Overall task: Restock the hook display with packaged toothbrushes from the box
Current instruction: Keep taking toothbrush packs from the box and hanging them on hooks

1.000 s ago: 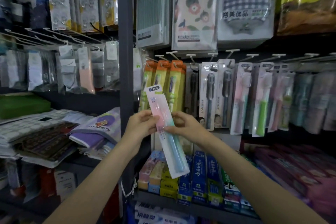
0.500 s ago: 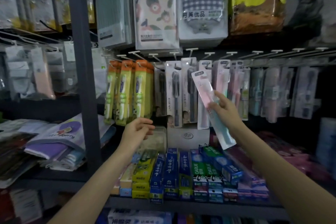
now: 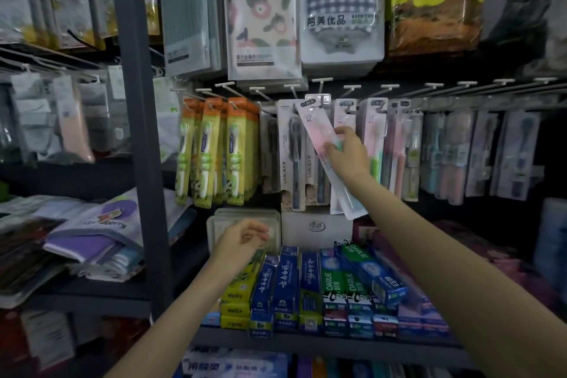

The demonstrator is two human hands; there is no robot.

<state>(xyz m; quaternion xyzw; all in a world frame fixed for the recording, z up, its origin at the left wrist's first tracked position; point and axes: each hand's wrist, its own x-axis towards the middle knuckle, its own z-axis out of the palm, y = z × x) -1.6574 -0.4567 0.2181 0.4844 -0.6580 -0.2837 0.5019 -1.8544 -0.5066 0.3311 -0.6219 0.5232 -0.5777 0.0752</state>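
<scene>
Fingers of the right hand pinch the pink-and-teal toothbrush pack around its middle, thumb side hidden behind the card. Mid-pack grip makes sense: leaves the top hang tab free and gives leverage to steer it. Pack is tilted, top leaning left, tab end up near the white hook in the middle of the row, lower end hanging clear over the shelf below. Can't tell if the hole is on the hook yet, so I'd call it lined up, not hung

Left hand is low, fingers loosely curled, holding nothing, hovering in front of a clear plastic container on the shelf. Probably idle, or on its way back for the next pack. No source box visible that I can confirm

Neighbours hang flat on their own hooks: orange-yellow kids' brushes to the left, grey LMK packs directly behind the held one, pink and green packs to the right. Toothpaste boxes are stacked upright on the shelf under them

Next step as I read it: level the pack, thread the tab hole over the hook tip, slide it back. Risk: tight spacing, tilted corner could snag the grey packs
</scene>
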